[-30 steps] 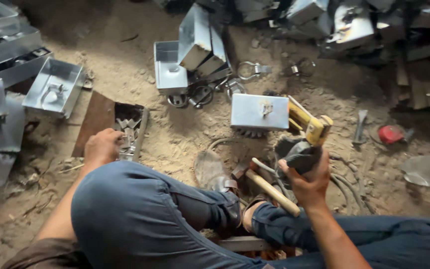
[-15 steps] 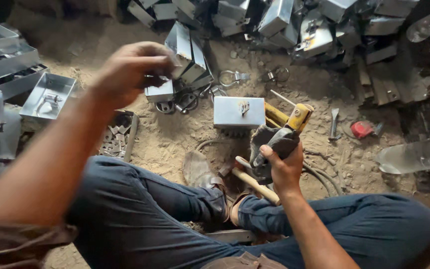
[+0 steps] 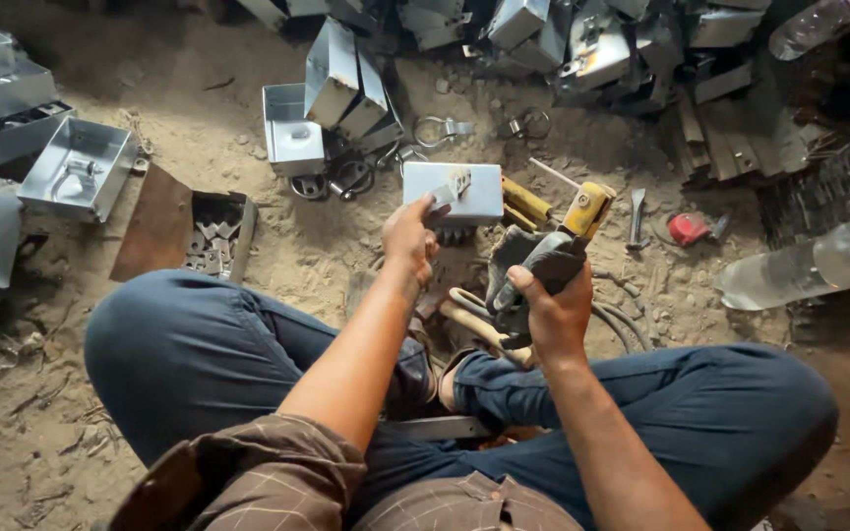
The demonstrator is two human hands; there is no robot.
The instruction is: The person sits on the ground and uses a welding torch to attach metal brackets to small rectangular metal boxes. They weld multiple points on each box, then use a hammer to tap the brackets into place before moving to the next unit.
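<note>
Two bare hands are seen at work over the sandy floor (image 3: 248,413). The left hand (image 3: 407,236) has its fingers (image 3: 433,205) pinched on a small metal clip at the near edge of a grey rectangular sheet-metal box (image 3: 453,192). The right hand (image 3: 555,307) is clamped around a dark-wrapped tool with a yellow head (image 3: 555,248), just beside the box.

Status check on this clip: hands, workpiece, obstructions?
Left hand at small metal piece on grey metal box. Right hand grips dark tool. Nothing between them.
</note>
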